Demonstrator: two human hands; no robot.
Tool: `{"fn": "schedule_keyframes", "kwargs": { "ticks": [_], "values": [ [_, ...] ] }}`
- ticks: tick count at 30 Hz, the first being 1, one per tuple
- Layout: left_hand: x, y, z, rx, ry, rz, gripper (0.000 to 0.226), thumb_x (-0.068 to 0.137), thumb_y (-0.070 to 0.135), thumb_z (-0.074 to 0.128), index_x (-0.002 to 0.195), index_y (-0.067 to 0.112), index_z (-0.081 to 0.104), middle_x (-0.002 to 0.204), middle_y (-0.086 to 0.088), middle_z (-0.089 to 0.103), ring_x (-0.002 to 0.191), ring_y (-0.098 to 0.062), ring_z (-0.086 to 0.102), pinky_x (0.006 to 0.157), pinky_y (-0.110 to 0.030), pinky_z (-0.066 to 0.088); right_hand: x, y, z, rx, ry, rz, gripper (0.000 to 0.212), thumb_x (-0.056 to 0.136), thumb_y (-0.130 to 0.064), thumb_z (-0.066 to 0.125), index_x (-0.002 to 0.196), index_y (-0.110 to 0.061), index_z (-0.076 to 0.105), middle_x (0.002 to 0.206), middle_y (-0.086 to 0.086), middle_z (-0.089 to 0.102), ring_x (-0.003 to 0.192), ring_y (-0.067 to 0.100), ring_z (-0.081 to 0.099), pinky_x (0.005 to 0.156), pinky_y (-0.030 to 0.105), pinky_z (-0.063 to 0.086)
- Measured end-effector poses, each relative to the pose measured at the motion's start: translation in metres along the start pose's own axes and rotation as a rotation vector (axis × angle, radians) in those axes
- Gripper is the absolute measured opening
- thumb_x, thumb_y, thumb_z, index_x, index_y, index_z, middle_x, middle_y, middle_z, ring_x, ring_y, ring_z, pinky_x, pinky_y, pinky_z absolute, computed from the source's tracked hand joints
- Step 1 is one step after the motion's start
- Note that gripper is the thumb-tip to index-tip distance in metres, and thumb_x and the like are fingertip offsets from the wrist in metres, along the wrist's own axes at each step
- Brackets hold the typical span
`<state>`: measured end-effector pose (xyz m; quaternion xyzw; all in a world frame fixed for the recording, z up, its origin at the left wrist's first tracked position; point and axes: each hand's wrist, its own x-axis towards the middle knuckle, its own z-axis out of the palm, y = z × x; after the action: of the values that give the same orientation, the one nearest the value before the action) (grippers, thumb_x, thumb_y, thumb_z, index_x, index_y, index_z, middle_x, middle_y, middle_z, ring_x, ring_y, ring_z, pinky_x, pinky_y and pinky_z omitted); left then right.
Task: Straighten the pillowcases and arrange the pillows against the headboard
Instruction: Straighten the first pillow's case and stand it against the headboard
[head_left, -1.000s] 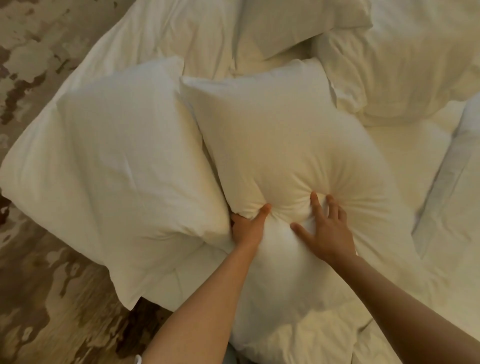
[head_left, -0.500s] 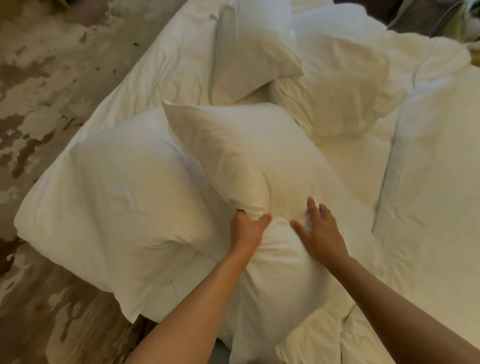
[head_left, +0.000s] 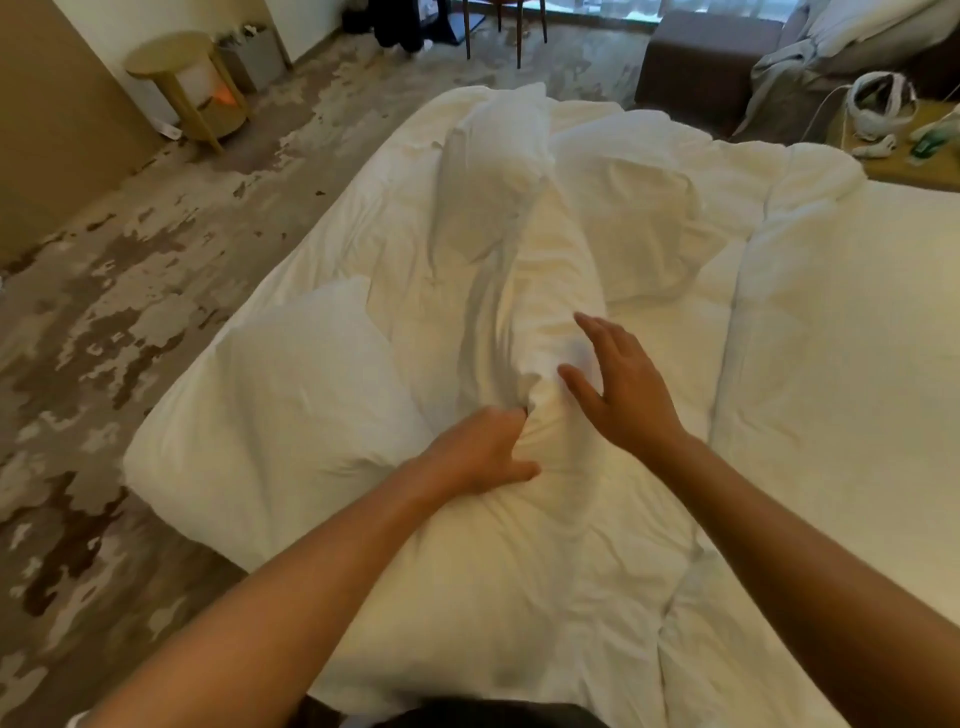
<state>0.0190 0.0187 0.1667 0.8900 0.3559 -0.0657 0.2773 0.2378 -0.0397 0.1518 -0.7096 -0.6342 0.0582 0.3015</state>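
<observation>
A white pillow (head_left: 535, 291) stands on edge in the middle of the bed, seen almost edge-on and blurred. My left hand (head_left: 483, 452) grips a bunch of its pillowcase at the near end. My right hand (head_left: 618, 384) is open with fingers spread, its palm against the pillow's right side. A second white pillow (head_left: 291, 410) lies flat at the bed's left edge. Two more pillows, one upright (head_left: 488, 171) and one lying to its right (head_left: 634, 218), sit farther up the bed.
A rumpled white duvet (head_left: 852, 353) covers the bed's right side. A mottled floor (head_left: 130, 291) runs along the left. Far back stand a round wooden side table (head_left: 182, 83), chair legs (head_left: 506, 31), a brown ottoman (head_left: 701, 62) and a table with a white headset (head_left: 880, 104).
My view has lifted to take in the room. The middle pillow has turned from face-on to edge-on. My right hand has come off the fabric and spread open beside it.
</observation>
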Motion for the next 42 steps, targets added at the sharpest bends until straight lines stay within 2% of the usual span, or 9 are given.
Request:
{"fn": "schedule_keyframes", "kwargs": {
  "ticks": [5,9,13,20,24,29,32,36,42],
  "values": [
    [-0.05,0.016,0.026,0.216,-0.057,0.147,0.051,0.086,0.056,0.068,0.115,0.019,0.048,0.107,-0.01,0.067,0.089,-0.026,0.066,0.065,-0.032,0.046,0.008,-0.007,0.0,-0.26,-0.345,-0.399,0.049,0.11,-0.053,0.032,0.136,-0.029,0.065,0.148,-0.005,0.06,0.153,0.018,0.036,0.13,0.048,0.011],
    [-0.065,0.025,0.053,0.148,0.028,0.066,0.061,0.084,0.063,0.066,0.12,0.018,0.048,0.104,-0.009,0.069,0.084,-0.023,0.064,0.062,-0.03,0.041,-0.031,0.005,0.015,-0.283,-0.267,-0.354,0.056,0.111,-0.046,0.032,0.07,-0.025,0.065,0.071,-0.01,0.061,0.079,0.017,0.063,0.101,0.037,0.041],
    [-0.075,0.033,0.086,0.068,0.063,-0.033,0.064,0.082,0.066,0.065,0.121,0.017,0.053,0.107,-0.006,0.07,0.093,-0.025,0.067,0.07,-0.035,0.051,-0.068,0.011,0.03,-0.341,-0.237,-0.192,0.065,0.108,-0.046,0.034,0.054,-0.021,0.061,0.053,-0.006,0.057,0.053,0.017,0.055,0.075,0.037,0.045],
    [-0.1,0.034,0.131,0.145,0.079,-0.245,0.062,0.086,0.074,0.051,0.115,0.02,0.057,0.117,-0.004,0.06,0.109,-0.025,0.055,0.082,-0.038,0.05,-0.122,0.025,0.038,-0.368,-0.237,0.077,0.067,0.105,-0.051,0.034,0.048,-0.02,0.048,0.048,-0.001,0.057,0.046,0.022,0.056,0.051,0.033,0.045],
    [-0.107,0.038,0.14,0.206,0.091,-0.186,0.048,0.098,0.066,0.04,0.103,0.02,0.052,0.095,-0.005,0.07,0.081,-0.025,0.065,0.062,-0.034,0.038,-0.133,0.022,0.032,-0.349,-0.222,0.155,0.066,0.104,-0.05,0.037,0.046,-0.019,0.041,0.043,-0.003,0.049,0.045,0.021,0.052,0.05,0.03,0.042],
    [-0.113,0.024,0.126,0.106,0.052,-0.127,0.046,0.096,0.067,0.042,0.099,0.022,0.051,0.094,-0.003,0.069,0.085,-0.026,0.065,0.064,-0.034,0.036,-0.15,0.006,0.02,-0.28,-0.164,0.297,0.066,0.099,-0.053,0.039,0.049,-0.011,0.051,0.039,-0.001,0.045,0.039,0.016,0.042,0.046,0.027,0.027],
    [-0.111,0.012,0.107,0.036,0.051,-0.039,0.043,0.09,0.069,0.052,0.086,0.027,0.044,0.088,0.001,0.066,0.085,-0.027,0.065,0.062,-0.034,0.037,-0.165,-0.008,0.006,-0.22,-0.099,0.393,0.065,0.099,-0.052,0.044,0.048,-0.011,0.046,0.038,0.001,0.041,0.035,0.014,0.036,0.044,0.027,0.03],
    [-0.098,0.009,0.068,0.073,0.06,0.097,0.051,0.084,0.072,0.056,0.104,0.025,0.058,0.104,-0.005,0.072,0.094,-0.031,0.067,0.067,-0.036,0.044,-0.176,-0.034,-0.029,-0.192,0.006,0.501,0.066,0.1,-0.054,0.045,0.05,-0.01,0.045,0.042,0.003,0.045,0.039,0.018,0.041,0.047,0.034,0.037],
    [-0.078,0.012,0.013,0.053,0.174,0.27,0.046,0.084,0.072,0.045,0.08,0.027,0.038,0.07,0.005,0.056,0.063,-0.025,0.056,0.052,-0.033,0.033,-0.194,-0.074,-0.069,-0.191,0.117,0.553,0.071,0.1,-0.066,0.037,0.055,-0.013,0.049,0.049,0.001,0.048,0.047,0.016,0.049,0.052,0.033,0.04]
  ]
}}
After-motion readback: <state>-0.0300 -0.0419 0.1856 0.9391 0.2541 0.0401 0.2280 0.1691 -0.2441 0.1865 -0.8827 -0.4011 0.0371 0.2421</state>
